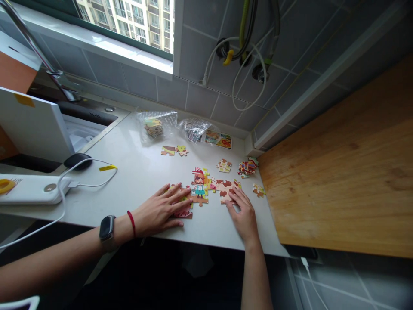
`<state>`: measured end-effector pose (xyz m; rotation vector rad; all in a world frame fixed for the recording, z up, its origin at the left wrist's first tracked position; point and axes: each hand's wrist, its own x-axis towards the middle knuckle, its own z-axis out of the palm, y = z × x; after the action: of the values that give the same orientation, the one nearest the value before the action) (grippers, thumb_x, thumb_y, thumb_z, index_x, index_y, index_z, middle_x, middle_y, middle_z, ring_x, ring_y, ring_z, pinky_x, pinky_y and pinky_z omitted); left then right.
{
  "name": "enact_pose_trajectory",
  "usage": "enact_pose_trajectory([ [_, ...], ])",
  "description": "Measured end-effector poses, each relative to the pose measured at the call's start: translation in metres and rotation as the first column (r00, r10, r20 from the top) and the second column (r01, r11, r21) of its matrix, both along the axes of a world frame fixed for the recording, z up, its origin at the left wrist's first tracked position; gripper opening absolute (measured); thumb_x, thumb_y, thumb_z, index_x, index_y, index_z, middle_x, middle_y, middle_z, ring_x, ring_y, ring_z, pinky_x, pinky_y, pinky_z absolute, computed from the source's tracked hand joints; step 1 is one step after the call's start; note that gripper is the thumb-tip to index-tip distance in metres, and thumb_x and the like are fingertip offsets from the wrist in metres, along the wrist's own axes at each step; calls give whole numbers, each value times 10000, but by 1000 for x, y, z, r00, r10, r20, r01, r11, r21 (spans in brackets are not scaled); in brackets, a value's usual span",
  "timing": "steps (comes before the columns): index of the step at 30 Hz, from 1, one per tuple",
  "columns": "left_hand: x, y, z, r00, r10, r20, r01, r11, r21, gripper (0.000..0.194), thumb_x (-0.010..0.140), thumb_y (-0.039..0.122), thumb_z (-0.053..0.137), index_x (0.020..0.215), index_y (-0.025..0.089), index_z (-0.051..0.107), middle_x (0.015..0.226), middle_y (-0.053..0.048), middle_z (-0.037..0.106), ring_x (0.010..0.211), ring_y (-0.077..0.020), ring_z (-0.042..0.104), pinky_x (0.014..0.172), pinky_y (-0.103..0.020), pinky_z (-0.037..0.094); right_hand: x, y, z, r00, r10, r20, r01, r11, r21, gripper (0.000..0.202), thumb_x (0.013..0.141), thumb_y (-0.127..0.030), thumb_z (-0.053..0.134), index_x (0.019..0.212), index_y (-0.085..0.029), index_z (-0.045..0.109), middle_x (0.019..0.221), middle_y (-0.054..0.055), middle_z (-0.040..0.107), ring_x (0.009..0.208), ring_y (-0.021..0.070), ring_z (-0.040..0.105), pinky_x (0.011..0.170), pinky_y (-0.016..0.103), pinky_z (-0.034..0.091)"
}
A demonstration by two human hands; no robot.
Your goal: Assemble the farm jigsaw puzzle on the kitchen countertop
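Note:
My left hand (164,208) lies flat with spread fingers on a joined section of jigsaw puzzle (187,214), covering much of it. Right of those fingers shows a farmer figure with a red barn (199,185) on joined pieces. My right hand (242,212) rests its fingertips on a brown-and-white cow section (225,189) of the puzzle. Whether the cow section is fully joined to the farmer section I cannot tell. Loose pieces (223,165) lie above the cow, and a small pile of red and multicoloured pieces (248,167) sits further right. Another piece (259,190) lies near the right edge.
At the back are a clear bag of pieces (154,127), a crumpled plastic bag (195,128) and a picture card (217,139). A few pieces (168,150) lie before them. A black mouse (78,161) and white cable (97,185) are left; a wooden panel (338,172) borders the right.

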<state>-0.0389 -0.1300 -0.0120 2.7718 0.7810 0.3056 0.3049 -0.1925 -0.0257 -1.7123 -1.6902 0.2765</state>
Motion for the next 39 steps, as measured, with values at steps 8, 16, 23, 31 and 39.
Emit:
enact_pose_trajectory([
  [8, -6, 0, -5, 1000, -5, 13, 5, 999, 33, 680, 1047, 623, 467, 1655, 356, 315, 1713, -57, 324, 1573, -367, 305, 1267, -518, 276, -1, 0, 0, 1000, -2, 15, 2, 1000, 2, 384, 995, -445, 624, 1255, -204, 770, 1422, 125, 681, 1412, 317, 560, 1186, 560, 459],
  [16, -56, -3, -6, 999, 44, 5, -45, 995, 90, 580, 1083, 503, 465, 1639, 398, 337, 1701, -14, 355, 1564, -336, 335, 1266, -470, 289, -1, 1, -1, 999, 4, 50, -4, 1000, 12, 372, 1009, -425, 604, 1252, -195, 766, 1423, 128, 680, 1399, 308, 574, 1185, 556, 465],
  [23, -64, -8, -4, 996, 71, 49, -77, 989, 128, 520, 1073, 427, 493, 1589, 393, 447, 1684, -28, 392, 1524, -337, 412, 1237, -470, 332, -10, 4, -1, 983, -54, 173, 42, 997, 70, 379, 1029, -366, 522, 1236, -172, 774, 1368, 137, 714, 1351, 298, 622, 1164, 523, 497],
  [31, 1, -16, -2, 990, -33, 137, 23, 997, 76, 452, 993, 381, 639, 1439, 306, 623, 1627, -84, 481, 1523, -354, 405, 1239, -505, 323, -18, 0, 5, 970, -80, 228, 69, 996, 58, 412, 1030, -366, 480, 1221, -155, 777, 1344, 143, 727, 1313, 293, 654, 1150, 503, 512],
  [39, 10, -10, -11, 971, 18, 238, -46, 993, 111, 330, 1083, 334, 464, 1277, 292, 728, 1498, -117, 610, 1411, -323, 517, 1155, -508, 405, -22, 1, 7, 956, -83, 283, 68, 996, 61, 413, 1015, -303, 455, 1235, -150, 770, 1337, 171, 726, 1317, 296, 651, 1146, 497, 506],
])
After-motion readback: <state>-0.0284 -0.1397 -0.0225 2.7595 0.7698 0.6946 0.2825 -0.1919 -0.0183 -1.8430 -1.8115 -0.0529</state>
